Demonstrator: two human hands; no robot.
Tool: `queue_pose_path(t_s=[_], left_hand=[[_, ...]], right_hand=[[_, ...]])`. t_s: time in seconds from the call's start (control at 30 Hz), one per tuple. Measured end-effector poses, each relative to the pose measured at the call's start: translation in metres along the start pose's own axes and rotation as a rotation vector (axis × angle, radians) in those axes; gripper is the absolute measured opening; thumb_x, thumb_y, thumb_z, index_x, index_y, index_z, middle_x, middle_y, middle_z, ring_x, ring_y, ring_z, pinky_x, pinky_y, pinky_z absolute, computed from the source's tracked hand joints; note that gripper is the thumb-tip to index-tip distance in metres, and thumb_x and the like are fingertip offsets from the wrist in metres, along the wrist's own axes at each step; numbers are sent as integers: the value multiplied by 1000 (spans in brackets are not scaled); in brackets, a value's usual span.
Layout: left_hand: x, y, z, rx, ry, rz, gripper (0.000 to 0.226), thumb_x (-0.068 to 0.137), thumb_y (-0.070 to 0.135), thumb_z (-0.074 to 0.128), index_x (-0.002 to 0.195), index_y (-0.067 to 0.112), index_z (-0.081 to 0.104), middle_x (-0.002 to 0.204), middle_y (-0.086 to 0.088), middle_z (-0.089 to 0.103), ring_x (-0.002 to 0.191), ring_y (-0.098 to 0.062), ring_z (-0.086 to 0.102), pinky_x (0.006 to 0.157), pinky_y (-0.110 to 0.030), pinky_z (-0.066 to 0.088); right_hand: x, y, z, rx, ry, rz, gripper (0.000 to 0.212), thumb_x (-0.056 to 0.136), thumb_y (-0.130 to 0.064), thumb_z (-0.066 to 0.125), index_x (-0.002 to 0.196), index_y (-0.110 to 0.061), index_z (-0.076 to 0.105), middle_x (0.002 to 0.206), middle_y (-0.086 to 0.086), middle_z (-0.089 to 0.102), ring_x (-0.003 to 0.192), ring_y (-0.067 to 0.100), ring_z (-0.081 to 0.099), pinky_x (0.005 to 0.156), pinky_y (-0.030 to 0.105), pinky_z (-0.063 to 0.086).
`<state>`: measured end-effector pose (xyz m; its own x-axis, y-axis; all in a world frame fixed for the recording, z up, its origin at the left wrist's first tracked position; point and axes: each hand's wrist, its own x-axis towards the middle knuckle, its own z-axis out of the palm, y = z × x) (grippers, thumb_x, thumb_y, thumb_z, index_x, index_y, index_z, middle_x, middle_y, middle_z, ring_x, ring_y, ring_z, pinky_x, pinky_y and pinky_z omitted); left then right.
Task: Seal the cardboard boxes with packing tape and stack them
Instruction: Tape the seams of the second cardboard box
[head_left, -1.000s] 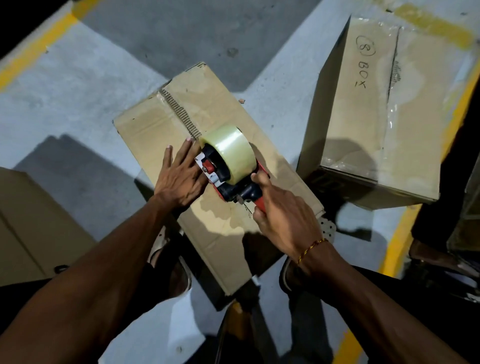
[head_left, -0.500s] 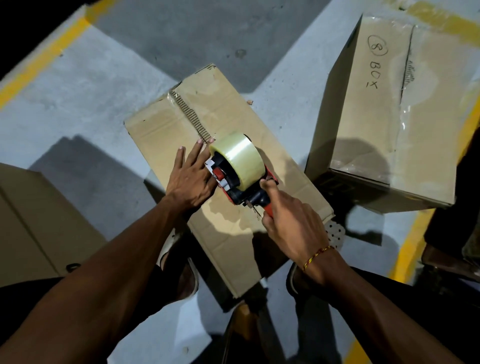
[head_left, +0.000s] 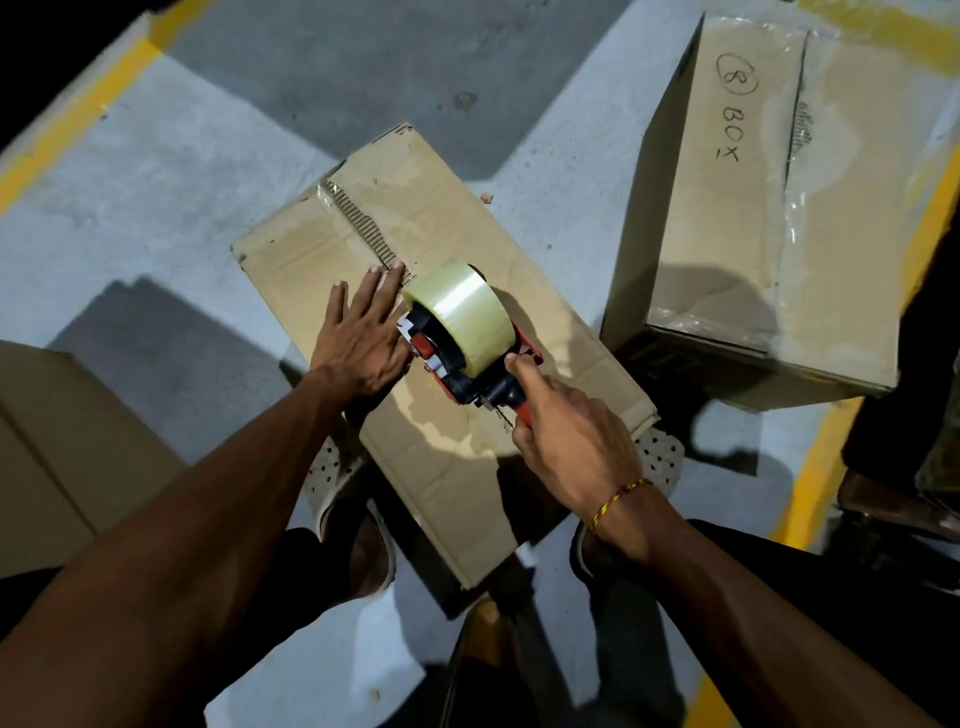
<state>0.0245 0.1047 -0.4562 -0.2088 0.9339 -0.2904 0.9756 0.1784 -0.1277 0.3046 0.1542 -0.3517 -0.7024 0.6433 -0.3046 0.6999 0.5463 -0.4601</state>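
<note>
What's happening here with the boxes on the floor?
A person is taping a cardboard box shut. The right hand grips a tape dispenser resting on the box's middle seam, while the left hand lies flat on the lid beside it. The seam beyond the dispenser looks untaped. A second box marked "BOX", with tape already on it, stands to the right.

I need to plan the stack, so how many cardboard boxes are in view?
3. One box lies in the middle under the tape dispenser and both hands, one taped box marked "BOX" stands at right, and one is cut off at the left edge. More may lie outside the frame.
</note>
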Motion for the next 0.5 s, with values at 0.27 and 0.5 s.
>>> queue_pose_path(t_s=[0.27,0.5], left_hand=[[2,2,-9,8,-82,-17,66,100,50,24,149,12,44,169,-9,-2,155,-31,-4,120,-61,8],[1,4,-16,-103,-34,-21,77,94,62,-1,162,28,10,170,-4,-5,156,-30,3,117,-58,12]], right_hand=[[0,-5,-3,22,-29,34,60,97,-18,52,148,-33,24,111,7,62,93,37,62,77,45,51],[-39,12,-7,69,-111,87,62,97,-23,57,145,-38,19,108,4,63,96,32,64,82,50,53]])
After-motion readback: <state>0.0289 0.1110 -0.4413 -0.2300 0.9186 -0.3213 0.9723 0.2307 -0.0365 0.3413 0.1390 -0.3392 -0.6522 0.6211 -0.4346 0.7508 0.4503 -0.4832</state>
